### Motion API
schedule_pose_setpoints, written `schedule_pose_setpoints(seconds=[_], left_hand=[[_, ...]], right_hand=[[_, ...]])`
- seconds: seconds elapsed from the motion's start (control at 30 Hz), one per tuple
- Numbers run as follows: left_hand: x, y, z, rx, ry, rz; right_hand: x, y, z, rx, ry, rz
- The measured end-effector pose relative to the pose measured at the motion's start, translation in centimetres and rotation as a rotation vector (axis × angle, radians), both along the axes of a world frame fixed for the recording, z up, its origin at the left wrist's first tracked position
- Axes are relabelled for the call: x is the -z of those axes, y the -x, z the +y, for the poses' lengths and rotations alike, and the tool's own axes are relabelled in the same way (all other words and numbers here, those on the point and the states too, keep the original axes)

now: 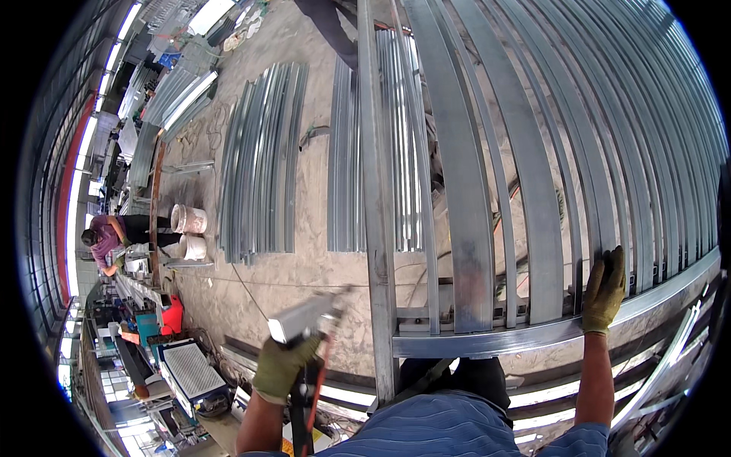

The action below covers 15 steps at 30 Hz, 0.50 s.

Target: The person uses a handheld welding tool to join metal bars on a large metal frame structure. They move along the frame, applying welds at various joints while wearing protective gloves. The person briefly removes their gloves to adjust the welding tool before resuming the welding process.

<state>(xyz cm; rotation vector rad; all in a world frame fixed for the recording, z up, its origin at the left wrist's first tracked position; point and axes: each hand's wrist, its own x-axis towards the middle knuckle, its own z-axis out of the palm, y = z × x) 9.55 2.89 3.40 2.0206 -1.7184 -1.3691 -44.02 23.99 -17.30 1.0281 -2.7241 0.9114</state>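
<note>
My left hand (280, 373), in an olive work glove, is closed around a hand tool (301, 318) with a grey, box-like body and a pale square end. Motion blurs the tool's far side, so its exact kind does not show. A black part and an orange-red line run down from it beside my forearm. My right hand (605, 293), gloved alike, lies with its fingers stretched out along a slat at the near rail (525, 337) of a large metal frame. Long flat metal slats (464, 190) run away from that rail, side by side with gaps between them.
Stacks of metal profiles (263, 160) lie on the concrete floor beyond the frame's left post (373, 190). Two buckets (189, 219) stand at left near a person (110, 236) bending over work. Another person's leg (331, 27) shows at the top. A cable crosses the floor.
</note>
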Motion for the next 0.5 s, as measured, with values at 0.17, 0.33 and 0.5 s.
schedule_pose_setpoints(seconds=[0.17,0.33,0.5], left_hand=[[-1.1,0.6,-0.2,-0.271,-0.191,0.177],[-3.4,3.0,0.9,0.016,-0.149,0.013],[-7.0,5.4,1.8,-0.132,0.032,0.106]], right_hand=[[0.1,0.4,0.2,-0.001,-0.001,-0.031],[-1.0,-0.6,-0.6,-0.013,0.029,-0.003],[-0.3,-0.2,-0.2,-0.015,0.014,0.048]])
